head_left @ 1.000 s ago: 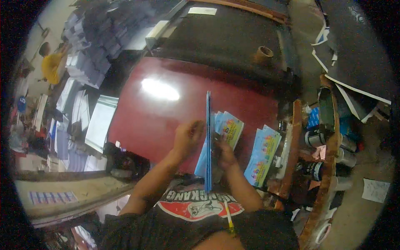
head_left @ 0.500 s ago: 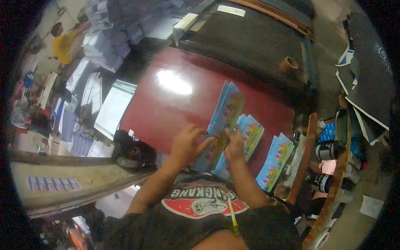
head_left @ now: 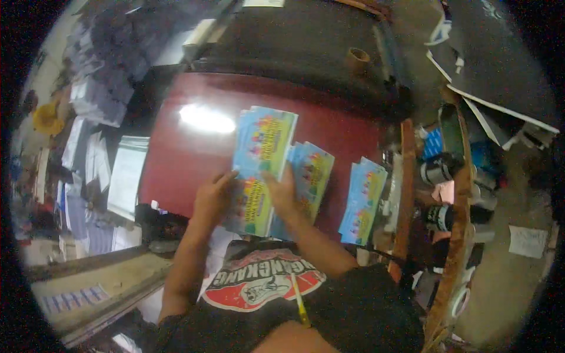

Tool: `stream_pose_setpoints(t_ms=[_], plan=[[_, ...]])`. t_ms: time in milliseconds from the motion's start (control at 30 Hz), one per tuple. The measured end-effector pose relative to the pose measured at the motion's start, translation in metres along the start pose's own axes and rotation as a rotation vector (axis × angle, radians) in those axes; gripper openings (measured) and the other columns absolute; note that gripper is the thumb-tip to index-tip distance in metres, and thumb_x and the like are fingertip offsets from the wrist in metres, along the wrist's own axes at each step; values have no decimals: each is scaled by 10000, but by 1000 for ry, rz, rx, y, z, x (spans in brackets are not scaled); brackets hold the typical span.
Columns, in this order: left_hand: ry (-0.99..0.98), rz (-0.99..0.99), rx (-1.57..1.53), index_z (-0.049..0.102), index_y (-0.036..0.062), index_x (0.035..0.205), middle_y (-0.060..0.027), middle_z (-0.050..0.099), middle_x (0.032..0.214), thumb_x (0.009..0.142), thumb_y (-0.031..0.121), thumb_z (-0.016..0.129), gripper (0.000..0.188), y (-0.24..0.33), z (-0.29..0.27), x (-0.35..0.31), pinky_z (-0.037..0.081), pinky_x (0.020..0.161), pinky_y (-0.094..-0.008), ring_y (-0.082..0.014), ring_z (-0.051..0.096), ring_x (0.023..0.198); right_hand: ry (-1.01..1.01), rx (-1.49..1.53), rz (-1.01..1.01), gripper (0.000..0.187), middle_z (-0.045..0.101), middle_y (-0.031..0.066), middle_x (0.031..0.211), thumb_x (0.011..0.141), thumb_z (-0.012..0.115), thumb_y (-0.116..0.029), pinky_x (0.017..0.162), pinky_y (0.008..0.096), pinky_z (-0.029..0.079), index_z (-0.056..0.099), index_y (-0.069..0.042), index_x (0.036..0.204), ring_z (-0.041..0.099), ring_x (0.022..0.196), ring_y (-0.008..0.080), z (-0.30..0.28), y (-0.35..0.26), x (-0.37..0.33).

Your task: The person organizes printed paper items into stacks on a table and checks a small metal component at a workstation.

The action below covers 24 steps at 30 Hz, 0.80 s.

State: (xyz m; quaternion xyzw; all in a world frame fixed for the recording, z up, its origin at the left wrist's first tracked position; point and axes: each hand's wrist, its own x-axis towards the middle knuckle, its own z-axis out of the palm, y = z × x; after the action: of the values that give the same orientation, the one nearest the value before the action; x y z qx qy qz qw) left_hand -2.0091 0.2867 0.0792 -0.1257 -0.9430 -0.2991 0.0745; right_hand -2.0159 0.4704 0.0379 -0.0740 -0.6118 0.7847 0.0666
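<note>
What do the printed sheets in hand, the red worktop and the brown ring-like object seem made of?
Printed sheets: probably paper or thin card, thin and flat-edged; gloss unclear.
Red worktop: smooth, shiny, reflecting a bright light patch; perhaps laminate or painted board.
Brown ring-like object: perhaps cardboard or wood, apparently matte, showing no bright highlight.

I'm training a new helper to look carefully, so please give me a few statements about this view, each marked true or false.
1. The left hand and right hand are at opposite edges of one printed stack. True.
2. The tabletop is green. False: the tabletop is dark red.
3. A middle stack and a far-right stack lie to the right of that one. True.
4. Neither hand touches the far-right stack. True.
5. The person's shirt is plain white. False: the shirt is dark with a printed design.
</note>
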Motion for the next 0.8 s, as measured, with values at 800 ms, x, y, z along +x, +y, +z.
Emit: stream_pose_setpoints(t_ms=[800], plan=[[151,-219,40,613,40,917,-163,639,763,845,192,589,170,-6,21,-13,498,558,-391,-276,645,640,-34,88,55,315,602,84,1012,853,616,-106,807,339,478,499,-16,1130,574,897,183,17,-3,-1]])
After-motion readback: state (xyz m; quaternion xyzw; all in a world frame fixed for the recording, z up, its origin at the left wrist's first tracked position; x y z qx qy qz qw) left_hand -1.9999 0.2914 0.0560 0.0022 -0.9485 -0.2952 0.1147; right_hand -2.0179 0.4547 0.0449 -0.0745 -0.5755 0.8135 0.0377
